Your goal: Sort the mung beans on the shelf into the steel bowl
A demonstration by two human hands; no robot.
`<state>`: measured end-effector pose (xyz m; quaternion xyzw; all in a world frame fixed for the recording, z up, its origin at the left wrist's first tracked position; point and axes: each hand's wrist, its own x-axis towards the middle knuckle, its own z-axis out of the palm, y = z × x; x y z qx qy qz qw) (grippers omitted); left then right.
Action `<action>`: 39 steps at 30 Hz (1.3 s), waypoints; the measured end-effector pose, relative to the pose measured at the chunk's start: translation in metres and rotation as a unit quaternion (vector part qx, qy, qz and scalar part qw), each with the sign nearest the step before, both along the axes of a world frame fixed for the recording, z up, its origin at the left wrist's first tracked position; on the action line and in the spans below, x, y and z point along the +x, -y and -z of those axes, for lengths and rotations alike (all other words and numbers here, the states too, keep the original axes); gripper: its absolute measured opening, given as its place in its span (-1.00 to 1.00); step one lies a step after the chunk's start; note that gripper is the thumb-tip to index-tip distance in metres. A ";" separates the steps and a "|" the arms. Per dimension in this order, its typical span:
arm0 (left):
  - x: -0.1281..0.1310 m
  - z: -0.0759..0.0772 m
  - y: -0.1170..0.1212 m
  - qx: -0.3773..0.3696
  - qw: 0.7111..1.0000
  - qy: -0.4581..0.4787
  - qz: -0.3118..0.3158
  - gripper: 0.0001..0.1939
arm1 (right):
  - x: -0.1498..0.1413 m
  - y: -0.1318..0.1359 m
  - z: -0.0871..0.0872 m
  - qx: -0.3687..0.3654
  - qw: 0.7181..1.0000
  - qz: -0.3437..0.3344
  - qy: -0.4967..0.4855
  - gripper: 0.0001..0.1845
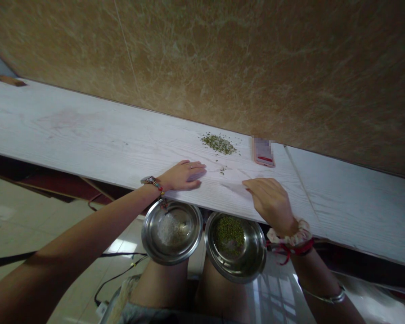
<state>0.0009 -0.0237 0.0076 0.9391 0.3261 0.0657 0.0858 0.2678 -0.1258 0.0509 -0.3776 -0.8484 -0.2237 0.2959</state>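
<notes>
Left fingers [197, 165] lie spread on white tabletop [128, 139]; right fingers [256, 184] curl, grip unclear.

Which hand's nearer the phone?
Right. The right hand is just on the near side of the phone; the left hand is farther off, to the phone's left, palm down on the white tabletop.

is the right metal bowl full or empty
Neither, it's partly filled: green mung beans cover part of the metal bowl, while bare shiny metal shows on its right side and along the near wall.
</notes>
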 end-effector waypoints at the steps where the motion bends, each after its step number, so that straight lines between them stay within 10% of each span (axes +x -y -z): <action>1: 0.000 0.000 0.000 0.000 1.000 0.000 0.001 -0.51 | -0.001 -0.001 0.000 0.005 1.000 0.000 -0.005 -0.67; 16: 0.000 0.001 0.000 0.014 1.000 -0.015 -0.001 -0.51 | 0.011 0.002 -0.002 -0.031 0.998 -0.048 0.006 -0.70; 27: -0.001 0.004 0.001 0.041 0.999 -0.015 0.015 -0.56 | 0.019 -0.005 -0.003 0.000 0.991 0.112 0.068 -0.73; 39: -0.001 0.001 0.006 0.058 0.996 -0.064 -0.028 -0.55 | 0.003 0.014 -0.007 -0.028 0.997 0.044 0.060 -0.73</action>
